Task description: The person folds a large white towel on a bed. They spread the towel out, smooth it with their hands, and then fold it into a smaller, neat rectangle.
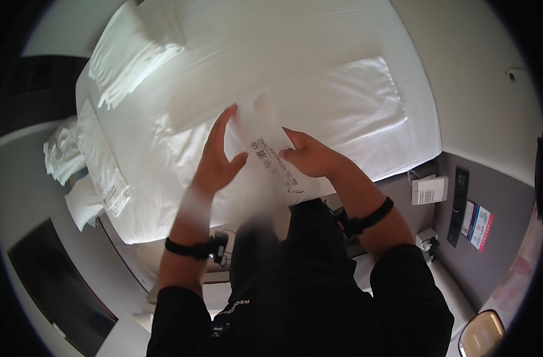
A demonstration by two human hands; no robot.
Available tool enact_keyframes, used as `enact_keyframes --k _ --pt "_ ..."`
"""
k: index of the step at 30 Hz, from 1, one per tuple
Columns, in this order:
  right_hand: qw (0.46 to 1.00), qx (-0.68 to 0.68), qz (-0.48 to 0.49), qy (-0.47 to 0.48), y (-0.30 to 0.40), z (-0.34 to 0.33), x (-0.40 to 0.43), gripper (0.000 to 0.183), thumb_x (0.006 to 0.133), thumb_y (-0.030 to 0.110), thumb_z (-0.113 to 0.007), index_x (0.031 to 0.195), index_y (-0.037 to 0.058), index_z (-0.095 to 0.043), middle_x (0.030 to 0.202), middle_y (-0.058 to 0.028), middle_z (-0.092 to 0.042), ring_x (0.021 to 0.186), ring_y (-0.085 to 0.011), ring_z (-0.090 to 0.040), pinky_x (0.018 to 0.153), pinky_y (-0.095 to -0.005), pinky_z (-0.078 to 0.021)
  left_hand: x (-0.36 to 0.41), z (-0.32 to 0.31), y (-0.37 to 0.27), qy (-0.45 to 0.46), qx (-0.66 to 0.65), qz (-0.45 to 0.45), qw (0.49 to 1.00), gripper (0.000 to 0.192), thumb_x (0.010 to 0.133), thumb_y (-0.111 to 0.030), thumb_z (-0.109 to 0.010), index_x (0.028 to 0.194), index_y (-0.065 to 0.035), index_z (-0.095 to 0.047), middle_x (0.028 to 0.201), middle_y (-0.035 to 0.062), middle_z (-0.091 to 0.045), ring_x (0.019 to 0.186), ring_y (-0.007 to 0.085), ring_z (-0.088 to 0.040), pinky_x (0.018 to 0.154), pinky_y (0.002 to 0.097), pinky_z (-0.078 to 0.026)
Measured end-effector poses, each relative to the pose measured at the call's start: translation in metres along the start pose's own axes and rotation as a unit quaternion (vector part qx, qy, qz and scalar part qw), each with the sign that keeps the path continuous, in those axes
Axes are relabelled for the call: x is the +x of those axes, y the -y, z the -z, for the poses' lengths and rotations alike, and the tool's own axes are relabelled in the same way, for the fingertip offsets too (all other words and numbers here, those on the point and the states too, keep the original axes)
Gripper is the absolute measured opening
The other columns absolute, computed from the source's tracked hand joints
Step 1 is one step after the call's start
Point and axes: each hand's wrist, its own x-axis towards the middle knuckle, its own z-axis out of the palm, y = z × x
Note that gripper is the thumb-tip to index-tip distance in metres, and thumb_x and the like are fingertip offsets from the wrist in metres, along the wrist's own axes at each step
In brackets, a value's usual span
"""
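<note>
A white cloth (271,143) with dark printed writing is raised over the near edge of the bed, partly blurred. My right hand (309,154) pinches its right side between thumb and fingers. At the cloth's left side is my left hand (222,154), thumb and fingers apart, a fingertip at the cloth's upper left; whether it grips there is not clear. Beneath both hands lies a bed with a white sheet (271,53). A flat white pillowcase-like cloth (365,96) rests on the sheet to the right.
Folded white linens (133,53) are stacked at the bed's upper left. Another printed white cloth (104,156) lies along the left edge, beside crumpled white fabric (65,149). A grey wall panel (481,201) with a small white box (430,190) stands right of the bed.
</note>
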Motion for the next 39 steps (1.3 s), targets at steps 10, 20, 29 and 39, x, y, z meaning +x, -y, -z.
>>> enact_keyframes --k 10,20,29,39 --pt "0.993 0.102 -0.05 -0.031 0.001 0.145 -0.08 0.06 0.088 -0.002 -0.055 0.146 -0.0003 -0.038 0.13 -0.0157 -0.059 0.121 -0.024 -0.056 0.104 -0.0358 -0.0429 0.202 -0.068 -0.051 0.419 -0.185 0.124 0.88 0.075 0.069 -0.019 -0.085 0.134 0.0007 -0.052 0.124 0.0116 -0.063 0.115 0.0229 -0.059 0.101 0.0346 -0.045" --pt "0.968 0.036 -0.125 -0.215 -0.112 0.285 -0.126 0.049 0.084 0.02 -0.074 0.124 -0.0045 -0.059 0.109 -0.0103 -0.069 0.099 -0.0179 -0.063 0.091 -0.03 -0.0474 0.304 -0.225 -0.073 0.334 -0.095 0.116 0.931 0.048 0.087 -0.026 -0.073 0.124 0.0001 -0.06 0.109 0.007 -0.069 0.099 0.016 -0.063 0.091 0.0316 -0.048" --pt "0.804 0.496 0.046 -0.326 -0.281 0.214 -0.136 0.063 0.083 0.017 -0.076 0.137 -0.0003 -0.048 0.131 -0.0117 -0.059 0.124 -0.0228 -0.054 0.111 -0.0386 -0.0384 0.342 -0.277 -0.041 0.365 -0.166 0.164 0.901 0.045 0.091 -0.019 -0.067 0.129 0.0021 -0.054 0.116 0.01 -0.066 0.106 0.0187 -0.062 0.093 0.0331 -0.049" --pt "0.701 0.482 -0.004 -0.525 -0.216 0.213 -0.109 0.04 0.092 0.009 -0.065 0.127 -0.0057 -0.052 0.121 -0.014 -0.06 0.116 -0.0228 -0.056 0.1 -0.037 -0.046 0.376 -0.288 -0.067 0.361 -0.095 0.132 0.918 0.039 0.097 -0.024 -0.062 0.125 0.0012 -0.056 0.111 0.0086 -0.067 0.099 0.0165 -0.064 0.09 0.0316 -0.05"
